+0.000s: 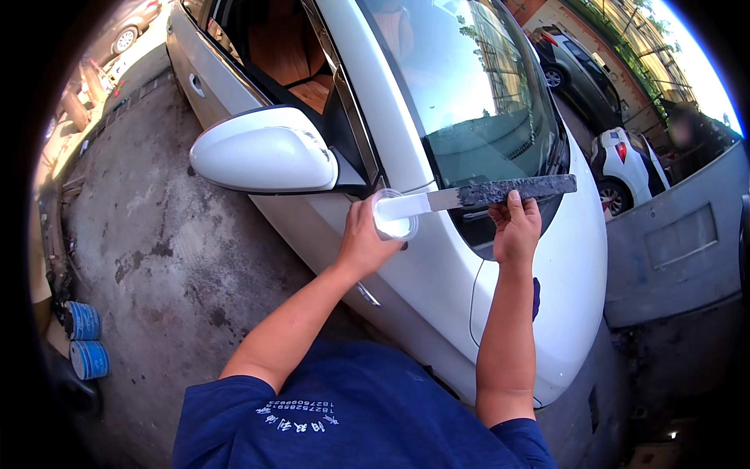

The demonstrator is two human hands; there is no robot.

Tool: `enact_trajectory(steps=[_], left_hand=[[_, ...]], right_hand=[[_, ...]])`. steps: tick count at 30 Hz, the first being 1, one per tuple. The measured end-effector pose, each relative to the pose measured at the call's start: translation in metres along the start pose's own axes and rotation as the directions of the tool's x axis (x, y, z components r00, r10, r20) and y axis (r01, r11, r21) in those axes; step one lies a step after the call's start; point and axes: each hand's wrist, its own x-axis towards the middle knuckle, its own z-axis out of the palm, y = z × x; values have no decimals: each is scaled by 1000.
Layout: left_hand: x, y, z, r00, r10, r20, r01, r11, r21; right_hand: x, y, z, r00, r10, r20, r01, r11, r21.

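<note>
My left hand (364,242) grips a clear plastic cup (397,228) with white liquid in it, held just below and right of the car's side mirror (258,148). My right hand (512,230) holds a long flat stirring stick (539,187), crusted dark over its right part. The stick lies nearly level, and its pale left end is coated white and reaches into the cup. Both hands are over the front side of a white car (570,320), near the base of the windshield (469,102).
Two blue cans (88,359) stand at the left on the stained concrete floor (156,234). A grey panel (672,266) is at the right. Behind it are a parked white car (633,164), a dark car (582,74) and a blurred person (687,141). The car's side window is open.
</note>
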Motion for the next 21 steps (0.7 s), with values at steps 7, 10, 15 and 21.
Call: enact_trajectory(steps=[7,10,15,21], left_hand=[[4,-2,-3,1000,5,28,-5,1000,-25],[2,-1,-6,998,15,61,-12,999,-45],[-8,-2,-7,987,90,130,-80,993,-85],[-36,-10,3,886,244,395,-175,963,-204]], right_hand=[[-2,-1,4,999,15,-37,-15,1000,-10],[-14,-6,11,997,-80,18,81,995,-65],[-61,-18,39,957,-220,187,263,933,-247],[-137,-30,8,862,-256,437,491,633,-599]])
